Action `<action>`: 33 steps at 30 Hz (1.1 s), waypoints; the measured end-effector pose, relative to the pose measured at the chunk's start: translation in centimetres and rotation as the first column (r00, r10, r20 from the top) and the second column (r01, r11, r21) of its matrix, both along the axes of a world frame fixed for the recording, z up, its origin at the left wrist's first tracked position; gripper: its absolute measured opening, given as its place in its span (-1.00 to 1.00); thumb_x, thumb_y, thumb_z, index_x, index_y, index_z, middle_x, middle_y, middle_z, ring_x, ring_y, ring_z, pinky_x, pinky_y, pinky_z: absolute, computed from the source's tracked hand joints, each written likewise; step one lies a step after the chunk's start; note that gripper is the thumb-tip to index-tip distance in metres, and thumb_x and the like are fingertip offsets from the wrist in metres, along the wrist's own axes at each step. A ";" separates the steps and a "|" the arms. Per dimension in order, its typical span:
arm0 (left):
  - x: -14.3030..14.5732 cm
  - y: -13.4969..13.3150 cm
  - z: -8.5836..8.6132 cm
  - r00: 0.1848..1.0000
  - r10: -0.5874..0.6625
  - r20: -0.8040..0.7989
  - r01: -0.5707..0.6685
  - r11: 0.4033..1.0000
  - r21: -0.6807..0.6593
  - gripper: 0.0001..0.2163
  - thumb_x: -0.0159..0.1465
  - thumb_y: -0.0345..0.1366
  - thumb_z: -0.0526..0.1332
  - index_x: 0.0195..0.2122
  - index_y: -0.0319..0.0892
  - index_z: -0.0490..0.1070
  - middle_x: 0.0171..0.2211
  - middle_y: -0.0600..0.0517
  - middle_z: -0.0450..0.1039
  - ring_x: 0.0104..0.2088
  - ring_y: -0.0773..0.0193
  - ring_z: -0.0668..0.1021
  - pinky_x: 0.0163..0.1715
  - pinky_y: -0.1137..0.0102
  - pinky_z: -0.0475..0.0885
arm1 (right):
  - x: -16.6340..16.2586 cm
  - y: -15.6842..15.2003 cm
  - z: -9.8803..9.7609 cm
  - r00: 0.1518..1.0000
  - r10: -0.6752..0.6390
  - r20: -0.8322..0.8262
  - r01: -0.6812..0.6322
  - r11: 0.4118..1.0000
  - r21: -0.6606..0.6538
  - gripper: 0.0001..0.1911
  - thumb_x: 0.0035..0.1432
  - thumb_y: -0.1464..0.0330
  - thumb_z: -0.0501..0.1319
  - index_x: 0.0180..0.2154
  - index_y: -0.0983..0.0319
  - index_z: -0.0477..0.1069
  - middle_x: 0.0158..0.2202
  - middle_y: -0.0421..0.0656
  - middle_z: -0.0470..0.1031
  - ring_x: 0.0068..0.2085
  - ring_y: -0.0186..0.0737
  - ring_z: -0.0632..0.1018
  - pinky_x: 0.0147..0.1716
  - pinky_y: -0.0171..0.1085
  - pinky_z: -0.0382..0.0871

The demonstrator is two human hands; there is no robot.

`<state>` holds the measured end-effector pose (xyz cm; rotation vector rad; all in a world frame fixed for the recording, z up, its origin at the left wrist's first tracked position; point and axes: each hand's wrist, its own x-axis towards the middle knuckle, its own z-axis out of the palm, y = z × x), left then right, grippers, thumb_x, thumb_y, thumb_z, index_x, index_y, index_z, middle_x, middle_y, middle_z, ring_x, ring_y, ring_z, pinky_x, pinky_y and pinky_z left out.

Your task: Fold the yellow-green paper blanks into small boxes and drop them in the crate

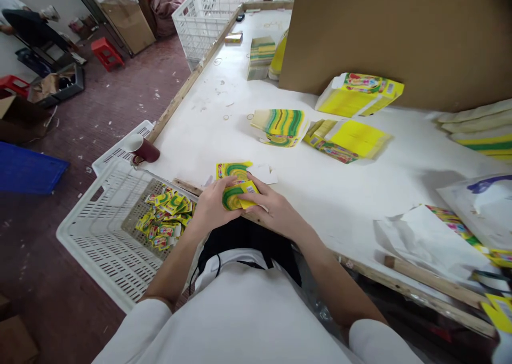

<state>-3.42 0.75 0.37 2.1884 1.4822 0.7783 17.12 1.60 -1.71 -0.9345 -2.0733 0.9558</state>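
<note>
At the table's near edge my left hand [214, 207] and my right hand [274, 207] both grip a small yellow and green carton [234, 197], fingers closed on its two sides. Just beyond it, another printed carton [236, 169] with a white flap lies on the white table [208, 108], partly covered by my fingers. Farther up are a stack of flat cartons [282, 125] and a yellow bundle of cartons [356, 140]. Left of my left hand, a white plastic crate [104, 231] holds many small yellow and green cartons [168, 220].
A maroon cup [144, 148] stands at the table's left edge. A large cardboard sheet [392, 39] rises at the back right, with more carton stacks [262, 55] beside it. White paper [428, 241] lies at right. A person [28, 23] is at far left, near a red stool [107, 52].
</note>
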 end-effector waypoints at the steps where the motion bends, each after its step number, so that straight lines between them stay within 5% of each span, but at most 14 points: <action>1: 0.1 0.1 0.1 1.000 -0.008 -0.001 0.008 1.000 0.002 -0.37 0.02 -0.27 0.42 0.12 -0.05 0.24 -0.06 -0.03 0.53 -0.05 0.07 0.60 -0.03 0.19 0.47 | 0.0 0.1 0.2 1.000 0.010 -0.005 -0.010 1.000 -0.006 -0.70 0.28 0.32 0.22 0.03 0.09 0.53 0.37 -0.02 0.23 0.28 0.03 0.41 0.16 0.02 0.44; 5: 0.5 0.2 0.4 0.997 0.018 -0.077 -0.012 0.997 0.081 -0.45 0.08 -0.28 0.38 0.10 -0.08 0.27 -0.03 -0.07 0.52 -0.02 0.04 0.58 0.00 0.17 0.44 | -1.4 0.0 -0.1 0.983 -0.141 -0.121 0.134 0.989 -0.063 -0.70 0.20 0.35 0.29 -0.01 0.12 0.54 0.30 -0.01 0.33 0.30 0.03 0.38 0.23 0.03 0.35; 9: -2.6 -0.6 1.0 0.978 0.121 -0.172 -0.115 0.992 0.042 -0.49 0.13 -0.20 0.37 0.09 -0.09 0.30 -0.04 -0.08 0.50 -0.02 0.02 0.55 -0.01 0.18 0.43 | -3.0 0.4 -1.2 0.968 -0.205 -0.146 0.198 0.978 -0.058 -0.25 0.17 0.25 0.33 0.33 0.15 0.12 0.31 0.05 0.31 0.30 0.01 0.37 0.24 0.05 0.32; 11: -5.7 -1.4 1.2 0.921 0.255 -0.295 -0.267 0.964 -0.003 -0.49 0.13 -0.16 0.38 0.10 -0.09 0.32 -0.01 -0.11 0.49 0.02 -0.04 0.52 0.04 0.12 0.39 | -3.1 1.1 -1.7 0.958 -0.283 -0.035 0.284 0.959 0.015 -0.23 0.17 0.26 0.33 0.33 0.19 0.10 0.28 0.08 0.34 0.26 0.05 0.39 0.25 0.07 0.28; 15: -10.8 -2.8 0.7 0.721 0.521 -0.457 -0.578 0.816 0.017 -0.31 0.06 -0.07 0.43 0.18 -0.18 0.28 0.14 -0.27 0.39 0.17 -0.24 0.40 0.15 -0.08 0.26 | -3.1 3.1 -2.4 0.866 -0.389 0.312 0.376 0.921 0.106 -0.45 0.18 0.42 0.27 0.20 0.30 0.31 0.02 0.10 0.54 0.08 0.15 0.48 0.19 0.12 0.24; 19: -9.7 -3.3 -0.7 0.900 0.419 -0.119 -0.434 0.884 -0.174 -0.47 0.17 -0.06 0.35 0.12 -0.13 0.35 0.03 -0.14 0.51 0.08 -0.03 0.52 0.15 0.04 0.33 | -3.3 3.6 -2.9 0.850 -0.377 0.368 0.344 0.926 0.155 -0.52 0.19 0.45 0.23 0.16 0.29 0.34 -0.09 0.05 0.55 -0.03 0.11 0.49 0.12 0.08 0.28; 22: -6.0 -2.7 -2.0 0.886 0.392 0.248 -0.328 0.908 -0.262 -0.45 0.15 -0.07 0.38 0.13 -0.10 0.33 0.00 -0.10 0.53 0.03 0.07 0.56 0.13 0.11 0.38 | -3.2 2.9 -2.5 0.863 -0.412 0.293 0.363 0.908 0.208 -0.51 0.20 0.42 0.22 0.17 0.28 0.29 -0.07 0.05 0.52 -0.02 0.12 0.47 0.07 0.09 0.31; 24: -3.2 -2.0 -2.7 0.772 0.401 0.494 -0.288 0.913 -0.291 -0.35 0.09 -0.07 0.43 0.18 -0.08 0.28 0.06 -0.12 0.48 0.04 0.10 0.55 0.10 0.17 0.41 | -3.0 2.3 -1.9 0.885 -0.404 0.230 0.353 0.907 0.231 -0.52 0.19 0.41 0.23 0.15 0.27 0.28 -0.07 0.05 0.50 -0.01 0.11 0.48 0.04 0.08 0.35; 27: 0.4 -0.6 -3.3 0.488 0.377 0.787 -0.186 0.926 -0.328 -0.31 0.07 -0.02 0.44 0.20 -0.04 0.27 0.10 -0.12 0.44 0.06 0.10 0.54 0.07 0.22 0.43 | -2.7 1.4 -0.8 0.936 -0.327 0.133 0.288 0.925 0.248 -0.54 0.20 0.38 0.24 0.14 0.22 0.28 -0.06 0.02 0.49 -0.02 0.08 0.50 0.00 0.04 0.41; 30: 3.0 0.7 -2.7 0.206 0.327 0.922 -0.044 0.945 -0.325 -0.44 0.17 0.07 0.33 0.13 -0.06 0.35 0.03 -0.10 0.50 0.07 0.08 0.53 0.08 0.20 0.42 | -2.9 0.4 -0.1 0.963 -0.265 0.039 0.249 0.940 0.232 -0.58 0.22 0.36 0.24 0.11 0.16 0.28 -0.06 0.00 0.48 -0.05 0.03 0.52 -0.05 0.01 0.47; 33: 4.3 1.6 -1.6 0.055 0.301 0.952 0.041 0.952 -0.303 -0.53 0.19 0.12 0.26 -0.02 -0.09 0.45 -0.13 -0.05 0.55 -0.03 0.10 0.57 0.03 0.20 0.45 | -3.6 -0.4 -0.2 0.950 -0.296 -0.095 0.306 0.945 0.113 -0.58 0.19 0.37 0.26 0.08 0.14 0.26 -0.13 -0.05 0.45 -0.13 -0.04 0.53 -0.11 -0.03 0.50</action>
